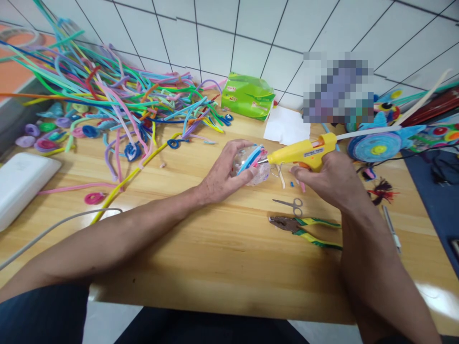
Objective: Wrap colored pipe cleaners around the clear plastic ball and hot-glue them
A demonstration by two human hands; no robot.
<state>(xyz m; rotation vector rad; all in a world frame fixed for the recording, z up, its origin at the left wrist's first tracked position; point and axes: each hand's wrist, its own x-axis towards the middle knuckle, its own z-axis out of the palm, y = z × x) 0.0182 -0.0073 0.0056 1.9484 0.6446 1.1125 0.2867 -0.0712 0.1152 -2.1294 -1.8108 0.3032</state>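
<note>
Gripping a yellow glue gun (304, 152), the right hand (332, 179) sets its nozzle against a clear ball (253, 166) wrapped in pipe cleaners, which the left hand (224, 174) cups from the left, low over the wooden table (222, 253). Risk, judged: that hand sits close to the nozzle, so hot glue could reach it. Ball lies between both hands; scissors (291, 204) and pliers (304, 229) just nearer the body.

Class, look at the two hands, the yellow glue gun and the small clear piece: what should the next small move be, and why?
Probably a gentle squeeze of the trigger for a small dab. The right hand grips the glue gun, its nozzle already sits against the blue and pink strips on the clear piece, and the left hand steadies that piece.
</note>
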